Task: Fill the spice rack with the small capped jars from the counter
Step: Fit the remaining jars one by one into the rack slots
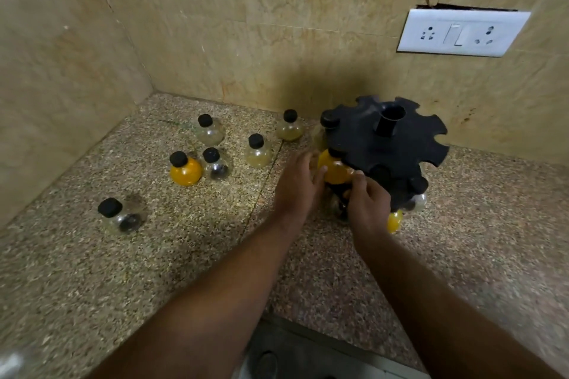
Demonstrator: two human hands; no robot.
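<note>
Right of centre in the frame, both hands close on a yellow-filled jar [334, 169] at the near edge of the black spice rack [385, 144]. The left hand [297, 184] cups its left side with fingers spread; the right hand [368, 203] pinches it from the lower right. Six more capped jars [212, 132] stand loose on the speckled counter [154, 255], centre-left.

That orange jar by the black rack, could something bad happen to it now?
Maybe. Both hands, left and right, press the orange jar at the rack edge; if its neck misses the notch, it could drop onto the stone counter. Pushing sideways might also shake loose the jars already hanging, like the low yellow one.
</note>
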